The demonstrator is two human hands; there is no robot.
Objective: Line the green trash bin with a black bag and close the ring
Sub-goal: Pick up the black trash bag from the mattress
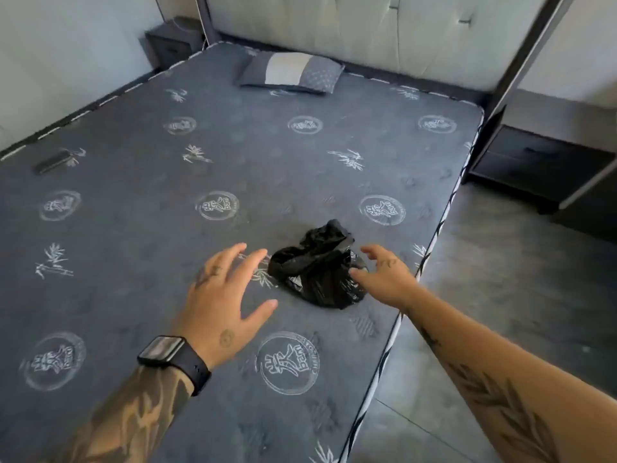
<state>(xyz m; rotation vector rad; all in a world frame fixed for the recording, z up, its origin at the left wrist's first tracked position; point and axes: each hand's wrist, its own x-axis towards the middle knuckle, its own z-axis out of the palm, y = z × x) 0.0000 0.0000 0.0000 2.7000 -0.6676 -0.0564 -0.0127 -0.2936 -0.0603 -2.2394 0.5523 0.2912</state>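
Black bag [319, 267] is lying crumpled on the bare mattress [140, 235], lower centre-right of frame, near the mattress's right edge. It's bunched, not flat; long axis is running diagonally from lower right up toward a peak at upper centre, a rolled band of plastic crossing its left side. Can't tell where its mouth is pointing.

Left hand [222, 304] is hovering just left of the bag, palm down, fingers spread and released, holding nothing; smartwatch [167, 350] is sitting on that wrist. Right hand [384, 274] is reaching in from the right, fingers loosely curled and apart, fingertips at the bag's right side. Can't tell whether they're touching the plastic; not gripping it.

Nothing is sitting between either hand and the bag. Pillow [292, 72] is lying at top centre by the padded headboard [384, 31]. A dark flat object [52, 162] is lying far left on the mattress, well apart. Dark nightstand [534, 163] is standing at right, another [173, 41] at upper left. Grey tiled floor [500, 269] is filling the right side.
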